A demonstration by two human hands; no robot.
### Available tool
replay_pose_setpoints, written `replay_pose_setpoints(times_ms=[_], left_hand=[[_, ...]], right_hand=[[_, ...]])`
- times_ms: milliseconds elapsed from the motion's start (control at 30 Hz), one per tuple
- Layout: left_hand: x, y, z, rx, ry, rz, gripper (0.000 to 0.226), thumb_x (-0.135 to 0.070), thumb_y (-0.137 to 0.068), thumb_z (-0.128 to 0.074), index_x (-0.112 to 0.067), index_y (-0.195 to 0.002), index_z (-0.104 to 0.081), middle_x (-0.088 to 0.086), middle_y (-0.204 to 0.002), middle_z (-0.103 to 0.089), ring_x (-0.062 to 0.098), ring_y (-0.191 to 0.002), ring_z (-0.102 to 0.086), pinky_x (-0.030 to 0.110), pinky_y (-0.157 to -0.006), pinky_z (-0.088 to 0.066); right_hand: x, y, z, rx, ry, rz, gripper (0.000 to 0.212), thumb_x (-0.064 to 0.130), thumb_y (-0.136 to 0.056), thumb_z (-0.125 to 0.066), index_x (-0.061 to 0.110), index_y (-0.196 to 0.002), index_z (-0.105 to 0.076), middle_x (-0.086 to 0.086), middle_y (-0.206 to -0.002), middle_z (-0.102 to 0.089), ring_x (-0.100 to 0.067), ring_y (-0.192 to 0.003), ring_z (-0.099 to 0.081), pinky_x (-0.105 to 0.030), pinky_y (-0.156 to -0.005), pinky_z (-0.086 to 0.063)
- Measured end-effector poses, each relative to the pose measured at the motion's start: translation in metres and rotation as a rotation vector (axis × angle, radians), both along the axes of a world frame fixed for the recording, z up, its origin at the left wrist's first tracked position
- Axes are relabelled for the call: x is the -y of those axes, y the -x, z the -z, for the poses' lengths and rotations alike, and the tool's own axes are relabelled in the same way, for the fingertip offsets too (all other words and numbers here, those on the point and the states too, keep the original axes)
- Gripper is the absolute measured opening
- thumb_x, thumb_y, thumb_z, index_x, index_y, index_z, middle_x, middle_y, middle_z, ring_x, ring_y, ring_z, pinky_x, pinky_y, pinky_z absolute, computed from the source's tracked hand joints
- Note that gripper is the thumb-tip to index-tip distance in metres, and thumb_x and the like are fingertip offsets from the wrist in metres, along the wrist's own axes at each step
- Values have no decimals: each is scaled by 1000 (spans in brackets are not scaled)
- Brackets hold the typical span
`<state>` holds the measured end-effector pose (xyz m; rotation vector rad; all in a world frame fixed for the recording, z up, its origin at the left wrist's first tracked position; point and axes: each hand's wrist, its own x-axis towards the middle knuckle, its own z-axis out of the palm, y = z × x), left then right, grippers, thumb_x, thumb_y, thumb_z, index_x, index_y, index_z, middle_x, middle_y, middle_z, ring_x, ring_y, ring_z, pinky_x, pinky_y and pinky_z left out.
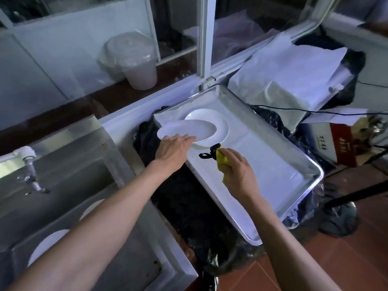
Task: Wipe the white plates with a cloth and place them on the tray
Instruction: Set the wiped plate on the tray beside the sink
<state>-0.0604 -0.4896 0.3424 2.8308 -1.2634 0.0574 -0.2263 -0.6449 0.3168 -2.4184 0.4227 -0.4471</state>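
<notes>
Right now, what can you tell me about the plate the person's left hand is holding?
The held plate is plain white, round and shallow, smooth and glossy like glazed ceramic, with no pattern or visible dirt. The left hand grips its near edge, fingers lying over the rim. It is tilted, held low over the far end of the metal tray, partly overlapping a second white plate already lying there. Whether the two plates touch cannot be told. The yellow cloth in the right hand is off it.

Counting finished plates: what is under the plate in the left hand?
Under the held plate, gripped by the left hand, another white plate lies on the tray. Its near-left part is covered.
</notes>
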Motion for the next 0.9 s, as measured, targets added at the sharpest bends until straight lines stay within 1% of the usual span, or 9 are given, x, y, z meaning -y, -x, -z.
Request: replay_pose_setpoints(times_ms=[67, 167, 333, 433, 500, 567, 700, 767, 900], left_hand=[[26, -5, 8, 16, -50, 25, 62, 3, -91, -45, -25, -147, -45, 1, -138, -59, 25, -116, -59, 41, -92, -48], [55, -13, 22, 47, -131, 23, 61, -1, -92, -48, -26, -146, -42, -3, -127, -60, 23, -108, -60, 39, -84, -46], [88, -25, 40, 9, -216, -45, 53, -4, -89, -56, -24, -138, -48, -2, -120, -62, 26, -107, -61, 39, -83, -47], [97, -30, 51, 22, -247, -50, 55, -5, -87, -61, -23, -137, -46, 0, -121, -60, 26, -108, -58, 40, -83, -46], [101, -32, 57, 30, -267, -44, 58, -6, -88, -59, -22, -141, -42, 2, -129, -56, 28, -115, -55, 42, -87, -44], [104, -32, 65, 28, -302, -39, 61, -8, -89, -57, -21, -146, -38, 5, -140, -50, 31, -125, -49, 45, -94, -43], [107, -29, 82, 0, -360, -45, 73, -7, -93, -53, -21, -157, -22, 8, -160, -29, 35, -146, -29, 50, -112, -33], [106, -29, 90, -20, -350, -43, 75, -5, -94, -50, -20, -160, -16, 9, -165, -20, 36, -151, -21, 51, -118, -28], [105, -33, 100, -39, -333, -30, 79, -3, -95, -49, -21, -161, -11, 9, -168, -12, 37, -154, -12, 52, -121, -23]], right_hand=[[15, -3, 4, -10, -9, 9, 56, -3, -87, -59, 22, -136, -55, 4, -133, -58, -33, -107, -57, -48, -85, -51], [35, -7, 14, -33, -35, 24, 56, -2, -87, -61, 22, -138, -55, 4, -137, -57, -33, -110, -56, -48, -87, -51], [57, -15, 24, -46, -105, 50, 57, -3, -87, -60, 22, -138, -56, 5, -138, -56, -30, -112, -55, -47, -88, -51], [65, -18, 27, -59, -126, 56, 57, -2, -87, -57, 23, -138, -55, 7, -139, -55, -29, -114, -54, -46, -89, -50], [70, -19, 29, -72, -137, 62, 56, -2, -88, -56, 23, -138, -55, 7, -138, -55, -29, -112, -53, -47, -89, -50], [73, -20, 32, -82, -147, 54, 56, -3, -87, -56, 22, -137, -55, 6, -136, -56, -30, -110, -54, -48, -87, -51], [80, -23, 38, -93, -149, 46, 54, -2, -87, -58, 22, -136, -56, 7, -133, -57, -28, -108, -55, -47, -87, -51], [80, -24, 41, -102, -154, 43, 54, -2, -87, -58, 23, -135, -56, 8, -133, -57, -26, -108, -55, -46, -85, -52], [80, -23, 48, -110, -158, 39, 54, -2, -86, -59, 22, -134, -58, 8, -132, -58, -26, -108, -55, -46, -85, -51]])
